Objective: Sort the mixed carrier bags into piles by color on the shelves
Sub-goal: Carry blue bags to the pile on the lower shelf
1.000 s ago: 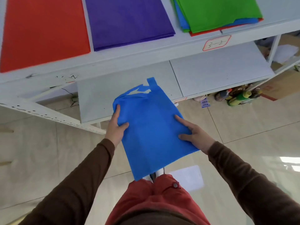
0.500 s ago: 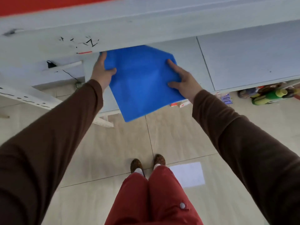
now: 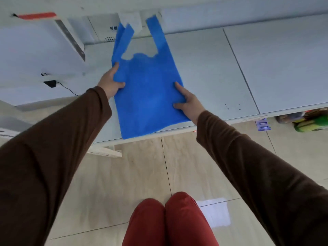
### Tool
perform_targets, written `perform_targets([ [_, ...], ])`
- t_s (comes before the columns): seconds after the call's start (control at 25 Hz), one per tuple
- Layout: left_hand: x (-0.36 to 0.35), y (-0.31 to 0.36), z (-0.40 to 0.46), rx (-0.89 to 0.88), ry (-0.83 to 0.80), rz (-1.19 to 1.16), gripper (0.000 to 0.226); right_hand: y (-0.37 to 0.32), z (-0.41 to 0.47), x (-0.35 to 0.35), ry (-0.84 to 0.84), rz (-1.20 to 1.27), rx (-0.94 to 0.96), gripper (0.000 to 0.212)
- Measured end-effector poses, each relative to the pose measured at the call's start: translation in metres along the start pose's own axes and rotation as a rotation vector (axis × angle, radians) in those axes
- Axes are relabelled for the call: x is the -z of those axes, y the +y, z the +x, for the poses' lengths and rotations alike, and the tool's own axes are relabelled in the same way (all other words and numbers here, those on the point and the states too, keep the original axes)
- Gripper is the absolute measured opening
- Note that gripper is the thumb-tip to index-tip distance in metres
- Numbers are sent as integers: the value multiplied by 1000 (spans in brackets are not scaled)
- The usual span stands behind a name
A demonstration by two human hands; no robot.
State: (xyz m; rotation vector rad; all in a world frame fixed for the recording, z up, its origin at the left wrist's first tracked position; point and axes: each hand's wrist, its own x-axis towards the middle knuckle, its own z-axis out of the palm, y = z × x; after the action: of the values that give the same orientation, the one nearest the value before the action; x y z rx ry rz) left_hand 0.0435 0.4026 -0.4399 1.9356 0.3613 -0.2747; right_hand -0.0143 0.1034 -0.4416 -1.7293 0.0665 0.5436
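**Blue bag being held flat over the lower shelf**

Nearest the camera, red-trousered knees [image 3: 166, 217] are being seen above the beige tiled floor [image 3: 142, 174], with a white sheet of paper [image 3: 215, 213] lying on the tiles just beside them. Brown sleeves [image 3: 53, 157] are being stretched forward on both sides. The flat blue non-woven carrier bag [image 3: 149, 93] is being held at its two side edges over the white lower shelf board [image 3: 213, 68]; its bottom edge is lying along the shelf's front edge, slightly left of the middle. The bag's left edge is being gripped by the left hand [image 3: 111, 82], fingers curled round a fold of fabric. Its right edge is being pinched by the right hand [image 3: 189, 102], thumb on top and fingers underneath. Farther in, the bag's two handle loops [image 3: 156, 31] are being pointed toward the shelf's back edge. Coloured items [image 3: 308, 121] are being seen blurred under the shelf's right end.
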Motion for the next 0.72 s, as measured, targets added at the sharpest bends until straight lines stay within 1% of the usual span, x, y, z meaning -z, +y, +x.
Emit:
perform_targets([
  [0.12, -19, -34, 9, 86, -35, 69, 80, 31, 19, -6, 37, -96, -98, 74],
  [0.2, -17, -49, 16, 98, -37, 146, 84, 43, 25, -10, 86, -186, -138, 68],
  [0.32, -12, -57, 23, 71, 2, 223, 85, 52, 29, -17, 110, -307, -100, 64],
  [0.44, -15, -57, 19, 25, 50, 385, 82, 49, 28, -20, 144, -427, -92, 61],
  [0.52, -17, -50, 0, 38, 108, 494, 77, 46, 13, -15, 181, -547, -117, 56],
  [0.6, -21, -36, -34, 27, 134, 553, 69, 39, -14, -5, 207, -577, -157, 50],
  [0.72, -32, -2, -99, -28, 76, 588, 61, 17, -67, 10, 228, -574, -181, 43],
])
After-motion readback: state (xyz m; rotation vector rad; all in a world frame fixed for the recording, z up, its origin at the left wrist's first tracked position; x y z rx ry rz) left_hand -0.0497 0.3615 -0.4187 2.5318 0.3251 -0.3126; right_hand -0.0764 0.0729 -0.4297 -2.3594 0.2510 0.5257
